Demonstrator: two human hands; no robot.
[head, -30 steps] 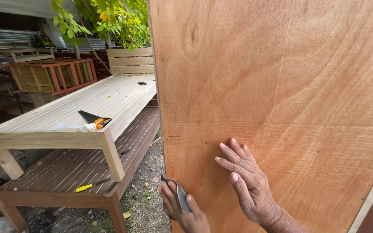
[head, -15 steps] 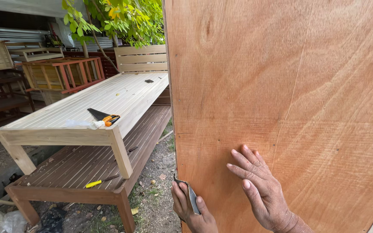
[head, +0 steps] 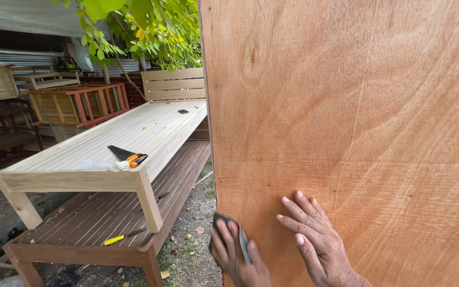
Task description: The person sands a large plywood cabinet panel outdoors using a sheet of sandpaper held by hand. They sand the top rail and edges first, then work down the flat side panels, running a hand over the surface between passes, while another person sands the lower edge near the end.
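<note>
plywood sheet (head: 346, 133): large reddish-brown panel, standing upright and filling the right half of the view; its left edge runs top to bottom near the middle of the frame.
left hand (head: 237, 250): at the lower left edge of the sheet, fingers curled closed round a small dark flat pad, probably a sanding block (head: 243, 244); the pad lies against that edge.
right hand (head: 317, 239): flat on the face of the sheet near its bottom edge, fingers spread wide and holding nothing, just beside the left hand.
step in hand: by the look of it, the edge of the sheet is being rubbed down while the open palm steadies the panel.
next move: judged from this, it calls for the pad kept square to the edge and the sheet braced so it does not tip or slide on the gravel.
pale slatted bed frame (head: 107, 143): unfinished, to the left, well apart from the sheet.
handsaw (head: 128, 155): orange and black handle, near the front edge of the pale frame, beside a crumpled clear wrap.
dark slatted platform (head: 107, 218): lower, in front of the pale frame; 1 yellow pencil-like tool (head: 114, 240) near its front edge.
background: red-and-yellow crate, stacked furniture, green leaves overhead.
</note>
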